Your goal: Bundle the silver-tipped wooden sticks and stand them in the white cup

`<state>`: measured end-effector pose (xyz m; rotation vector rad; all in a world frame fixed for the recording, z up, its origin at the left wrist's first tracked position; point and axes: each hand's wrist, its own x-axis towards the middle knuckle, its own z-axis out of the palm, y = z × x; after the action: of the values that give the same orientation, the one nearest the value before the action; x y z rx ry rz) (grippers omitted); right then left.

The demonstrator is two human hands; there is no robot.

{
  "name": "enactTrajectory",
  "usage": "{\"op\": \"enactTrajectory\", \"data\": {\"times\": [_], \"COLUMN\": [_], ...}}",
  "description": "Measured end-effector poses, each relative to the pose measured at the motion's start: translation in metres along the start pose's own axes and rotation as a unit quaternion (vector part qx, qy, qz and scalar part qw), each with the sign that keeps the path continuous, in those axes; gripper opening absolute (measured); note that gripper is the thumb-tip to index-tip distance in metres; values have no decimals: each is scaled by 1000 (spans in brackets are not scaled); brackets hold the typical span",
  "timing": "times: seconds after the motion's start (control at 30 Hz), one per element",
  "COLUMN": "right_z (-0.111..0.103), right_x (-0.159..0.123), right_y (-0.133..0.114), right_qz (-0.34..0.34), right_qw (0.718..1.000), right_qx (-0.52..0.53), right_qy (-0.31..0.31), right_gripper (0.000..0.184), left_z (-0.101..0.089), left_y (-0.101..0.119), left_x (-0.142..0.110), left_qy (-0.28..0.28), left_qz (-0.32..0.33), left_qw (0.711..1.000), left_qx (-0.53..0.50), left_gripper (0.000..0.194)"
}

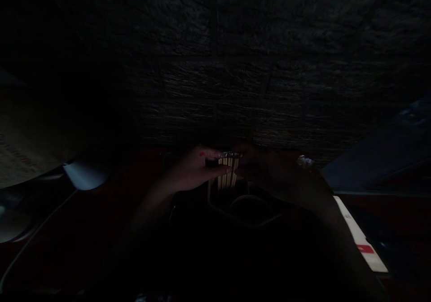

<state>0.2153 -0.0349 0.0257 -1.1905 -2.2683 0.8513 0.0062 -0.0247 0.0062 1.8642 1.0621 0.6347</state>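
In the dim light, a bundle of thin pale sticks (227,176) stands roughly upright at the middle of the view; their exact kind is unclear. My left hand (191,171) is closed on the bundle from the left, its thumb across the front. From the other side my right hand (257,165), deep in shadow, closes on it too. Something shiny and crinkled (230,154), like plastic or foil, covers the sticks' top ends. Below is a dark container (218,208) with a rounded rim and a curved inner edge. The sticks' lower ends fade into its shadow.
A dark textured brick-like wall (215,82) rises behind. Leftward are a beige printed package (27,145), a pale bluish cup-like thing (85,175) and a thin cord (40,228). Rightward are a crumpled shiny scrap (305,160), a bluish panel (370,158) and a white-and-red flat piece (358,230).
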Motion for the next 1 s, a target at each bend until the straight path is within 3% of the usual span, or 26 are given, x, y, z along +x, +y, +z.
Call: {"op": "enactTrajectory", "data": {"times": [0.4, 1.0], "right_z": [7, -4], "right_x": [4, 0], "right_y": [11, -3], "right_qz": [-1, 25], "right_qw": [1000, 999], "right_qx": [17, 20], "right_qy": [8, -9], "right_gripper": [13, 11], "left_z": [-1, -9], "left_y": [-2, 0], "left_x": [1, -2], "left_qy": [-13, -31], "left_qz": [-6, -35], "left_qw": [1000, 999], "left_qx": [-21, -5], "left_gripper": [28, 34]}}
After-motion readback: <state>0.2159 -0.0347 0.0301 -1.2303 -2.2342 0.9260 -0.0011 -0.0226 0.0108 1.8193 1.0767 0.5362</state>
